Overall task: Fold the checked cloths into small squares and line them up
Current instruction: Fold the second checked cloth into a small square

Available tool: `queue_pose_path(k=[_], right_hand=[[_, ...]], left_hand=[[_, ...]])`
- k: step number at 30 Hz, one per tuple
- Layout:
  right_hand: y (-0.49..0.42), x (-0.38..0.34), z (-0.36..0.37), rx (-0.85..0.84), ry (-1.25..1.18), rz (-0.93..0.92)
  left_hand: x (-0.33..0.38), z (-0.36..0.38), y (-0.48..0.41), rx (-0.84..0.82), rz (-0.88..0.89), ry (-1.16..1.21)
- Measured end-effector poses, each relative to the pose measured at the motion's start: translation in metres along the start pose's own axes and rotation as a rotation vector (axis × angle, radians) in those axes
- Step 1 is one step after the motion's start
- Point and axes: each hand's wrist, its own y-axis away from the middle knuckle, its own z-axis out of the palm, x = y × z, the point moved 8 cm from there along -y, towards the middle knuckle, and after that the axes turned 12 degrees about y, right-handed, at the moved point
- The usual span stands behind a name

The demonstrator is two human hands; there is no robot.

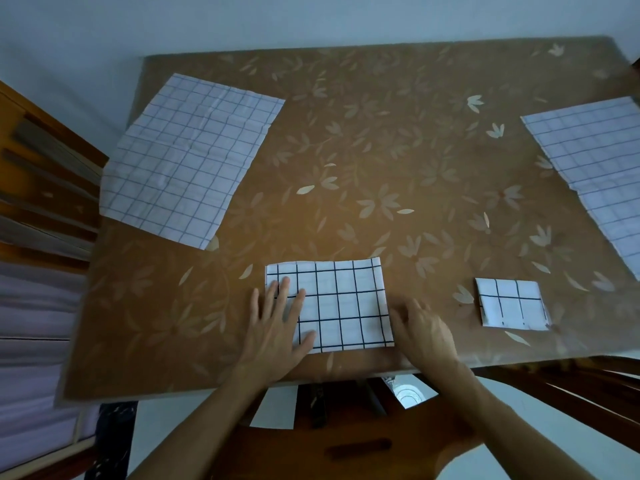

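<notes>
**Second cloth half done**

The cloth in hand lay near the front edge of the table as a wide rectangle, not yet a small square. The left hand rested flat on its left end, fingers straight and spread, gripping nothing. The right hand sat at the cloth's right edge. It was blurred, so I cannot tell whether its fingers pinched the edge or only touched it.

The step looked like the last fold. The next move probably called for bringing one short end over onto the other, matching the corners and pressing the crease flat.

One finished square lay to the right, well apart, which would give the line to follow. The left open cloth and the right open cloth lay unfolded at the far corners.

No container showed anywhere; everything lay straight on the table.
</notes>
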Motion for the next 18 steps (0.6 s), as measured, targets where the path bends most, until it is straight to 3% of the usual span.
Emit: queue_pose_path(k=[3, 8, 11, 14, 18], right_hand=[[0.013, 0.009, 0.021, -0.299, -0.116, 0.135], [0.025, 0.000, 0.040, -0.464, -0.332, 0.217], [0.032, -0.004, 0.045, -0.487, -0.539, 0.298], [0.040, -0.010, 0.042, -0.534, -0.680, 0.348], [0.050, -0.018, 0.036, -0.616, -0.748, 0.350]], left_hand=[[0.009, -0.008, -0.002, 0.025, 0.002, 0.029], [0.068, -0.023, 0.003, 0.129, 0.255, 0.127], [0.107, -0.017, 0.018, 0.026, 0.350, 0.207], [0.122, 0.003, 0.023, -0.122, 0.298, 0.164], [0.116, 0.011, 0.020, -0.107, 0.156, 0.207]])
